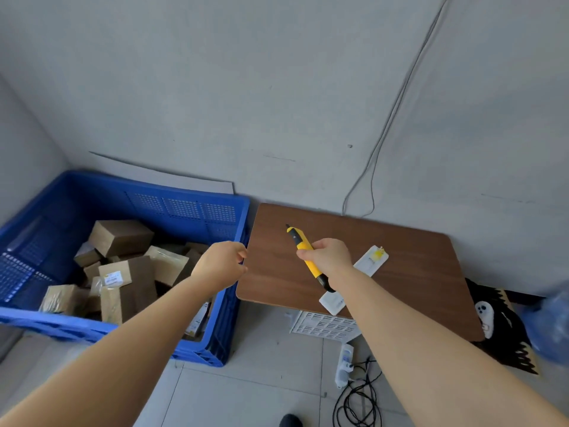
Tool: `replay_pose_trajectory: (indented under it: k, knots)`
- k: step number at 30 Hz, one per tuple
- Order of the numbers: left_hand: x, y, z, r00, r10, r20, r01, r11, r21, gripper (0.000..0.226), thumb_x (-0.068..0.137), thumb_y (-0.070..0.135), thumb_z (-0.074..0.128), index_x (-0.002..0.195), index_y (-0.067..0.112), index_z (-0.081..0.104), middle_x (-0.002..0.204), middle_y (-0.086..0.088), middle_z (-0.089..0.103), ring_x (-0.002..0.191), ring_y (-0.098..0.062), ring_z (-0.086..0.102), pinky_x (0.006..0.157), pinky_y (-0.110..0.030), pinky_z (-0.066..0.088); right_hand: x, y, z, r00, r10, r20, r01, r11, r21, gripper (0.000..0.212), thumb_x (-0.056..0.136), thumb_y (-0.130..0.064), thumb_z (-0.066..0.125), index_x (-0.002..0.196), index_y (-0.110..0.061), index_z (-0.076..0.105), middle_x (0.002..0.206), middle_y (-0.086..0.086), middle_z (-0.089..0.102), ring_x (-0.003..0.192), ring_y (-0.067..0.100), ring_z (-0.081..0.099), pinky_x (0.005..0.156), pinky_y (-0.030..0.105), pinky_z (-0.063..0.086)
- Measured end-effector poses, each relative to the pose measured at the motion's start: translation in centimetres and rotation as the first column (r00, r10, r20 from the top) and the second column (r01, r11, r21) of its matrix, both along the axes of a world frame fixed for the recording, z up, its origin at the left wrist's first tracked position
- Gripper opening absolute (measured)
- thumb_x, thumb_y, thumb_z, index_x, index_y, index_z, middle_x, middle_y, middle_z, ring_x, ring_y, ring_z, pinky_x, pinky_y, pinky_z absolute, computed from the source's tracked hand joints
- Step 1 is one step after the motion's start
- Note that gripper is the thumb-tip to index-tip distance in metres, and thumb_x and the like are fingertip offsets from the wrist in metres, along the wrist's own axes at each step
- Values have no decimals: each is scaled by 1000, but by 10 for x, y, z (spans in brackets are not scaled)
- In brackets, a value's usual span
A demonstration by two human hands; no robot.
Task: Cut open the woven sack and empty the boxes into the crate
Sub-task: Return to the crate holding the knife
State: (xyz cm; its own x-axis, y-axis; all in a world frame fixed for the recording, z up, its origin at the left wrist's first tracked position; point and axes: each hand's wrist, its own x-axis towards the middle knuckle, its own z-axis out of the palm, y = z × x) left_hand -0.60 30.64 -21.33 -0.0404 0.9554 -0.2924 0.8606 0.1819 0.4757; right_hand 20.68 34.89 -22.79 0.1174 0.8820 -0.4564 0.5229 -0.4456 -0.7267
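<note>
A big blue plastic crate [197,208] stands on the floor at the left, holding several brown cardboard boxes [121,237]. My right hand [328,257] is shut on a yellow and black utility knife [308,257], held above the brown table with its tip pointing up and left. My left hand [223,265] hovers over the crate's right rim, fingers curled with nothing in them. No woven sack is in view.
A low brown table [400,272] sits right of the crate with white packets [371,261] on it. A white basket [323,326], a power strip [344,365] and black cables [360,399] lie on the tiled floor. A black patterned mat [505,328] is at right.
</note>
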Motion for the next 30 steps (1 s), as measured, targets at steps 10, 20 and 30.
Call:
replay_pose_trajectory:
  k: [10,20,30]
  knots:
    - [-2,36,-111,997,80,12,-79,992,-95,31,85,16,62,115,19,64,109,3,67,92,-11,59,77,-22,43,-10,38,-117,993,51,103,-42,996,-80,42,79,-36,75,114,-15,64,104,2,65,90,21,59,63,26,41]
    - [-9,62,-206,997,77,1,-77,989,-124,31,85,15,59,115,19,64,109,3,67,99,-15,62,84,-27,49,-16,58,-227,980,63,187,-38,990,-133,35,77,-34,76,104,-15,64,90,0,60,82,22,58,67,30,44]
    - [-12,74,-249,997,77,10,-76,992,-104,29,86,12,58,114,19,65,109,3,67,101,-15,62,89,-31,51,-25,75,-287,943,100,318,-78,994,-80,40,73,-35,80,105,-17,63,107,4,67,102,26,61,74,33,48]
